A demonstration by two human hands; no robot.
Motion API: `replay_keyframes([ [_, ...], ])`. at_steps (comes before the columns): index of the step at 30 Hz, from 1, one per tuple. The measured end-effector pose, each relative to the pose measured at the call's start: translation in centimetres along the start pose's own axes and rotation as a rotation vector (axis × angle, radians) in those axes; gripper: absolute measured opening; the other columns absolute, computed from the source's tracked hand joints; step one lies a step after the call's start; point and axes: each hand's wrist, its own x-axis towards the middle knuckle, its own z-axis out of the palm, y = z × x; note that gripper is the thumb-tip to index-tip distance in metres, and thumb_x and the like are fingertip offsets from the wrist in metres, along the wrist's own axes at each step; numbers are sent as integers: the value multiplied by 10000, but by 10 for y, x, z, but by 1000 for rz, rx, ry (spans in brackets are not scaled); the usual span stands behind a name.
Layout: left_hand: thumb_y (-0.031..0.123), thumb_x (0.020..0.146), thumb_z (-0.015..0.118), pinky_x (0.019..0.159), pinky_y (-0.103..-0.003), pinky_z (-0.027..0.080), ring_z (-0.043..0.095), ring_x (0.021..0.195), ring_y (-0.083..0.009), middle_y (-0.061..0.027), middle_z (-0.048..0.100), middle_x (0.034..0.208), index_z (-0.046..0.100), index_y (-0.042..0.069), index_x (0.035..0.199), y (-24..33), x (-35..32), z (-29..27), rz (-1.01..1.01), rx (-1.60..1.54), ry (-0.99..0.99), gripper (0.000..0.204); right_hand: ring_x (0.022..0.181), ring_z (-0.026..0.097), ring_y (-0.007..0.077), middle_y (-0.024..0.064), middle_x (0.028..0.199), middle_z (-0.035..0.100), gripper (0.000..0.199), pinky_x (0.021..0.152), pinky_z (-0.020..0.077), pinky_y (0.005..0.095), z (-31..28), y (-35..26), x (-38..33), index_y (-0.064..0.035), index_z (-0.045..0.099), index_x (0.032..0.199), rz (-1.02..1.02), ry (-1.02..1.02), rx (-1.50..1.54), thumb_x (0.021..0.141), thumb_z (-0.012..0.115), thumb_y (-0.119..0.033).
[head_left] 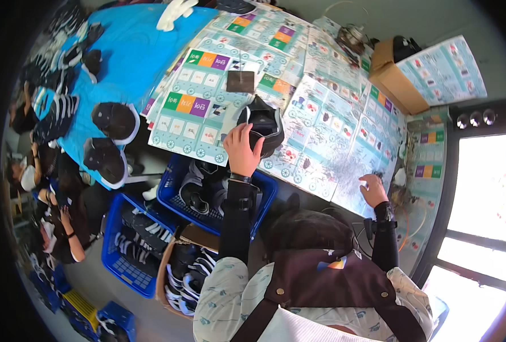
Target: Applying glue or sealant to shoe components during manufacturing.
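A black shoe (272,143) with a pale edge stands on the printed sheets covering the table, its opening turned up. My left hand (243,149) grips its near left side, thumb and fingers closed over the collar. Just beyond the shoe lies a flat dark square piece (241,81). Over at the right, my right hand (373,191) rests low at the table's near edge, on a sheet smudged with dark marks. Its fingers are curled together, and whatever may be between them is too small to make out.
Several black shoes, including one pale-soled shoe (115,121), sit on the blue table cover (133,45) at left. A blue basket (267,191) and a carton (162,279) hold shoes below. An open cardboard box (386,74) stands far right. Other people work at far left.
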Motion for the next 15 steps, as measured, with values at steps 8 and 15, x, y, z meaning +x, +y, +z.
replay_keyframes([
  [8, 215, 715, 827, 1040, -569, 356, 487, 1185, -341, -99, 558, 1169, 669, 84, 971, 17, -2, 45, 280, 263, -319, 328, 1189, 550, 355, 147, 1158, 636, 285, 1057, 425, 440, 10, 48, -102, -51, 682, 1092, 187, 119, 72, 813, 668, -107],
  [15, 76, 790, 792, 923, -432, 487, 581, 1084, -368, -165, 578, 1184, 639, -19, 1129, 82, 72, -47, 196, -257, -240, 384, 1239, 535, 371, 167, 1252, 600, 390, 1051, 449, 433, -23, 39, -78, -43, 634, 1193, 48, 165, 314, 811, 701, -85],
])
